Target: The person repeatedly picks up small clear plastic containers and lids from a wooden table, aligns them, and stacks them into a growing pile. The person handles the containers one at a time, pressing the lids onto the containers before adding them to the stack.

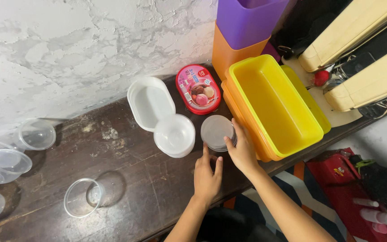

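My right hand [242, 150] grips the side of a round clear plastic container with a lid [217, 132] standing on the dark wooden shelf [126, 179]. My left hand [207, 175] rests flat on the shelf just in front of that container, fingers slightly apart, holding nothing. Left of the container is a stack of round white tubs [174, 134], and behind that an oval white tub [150, 103]. A red oval ice cream tub [198, 88] lies by the wall.
Stacked yellow and orange rectangular bins [274, 105] stand right of my hands, with purple and orange bins [242, 31] behind. Several clear round cups [36, 134] sit at the shelf's left end, one [79, 197] near the front edge. A red package [341, 177] lies on the floor.
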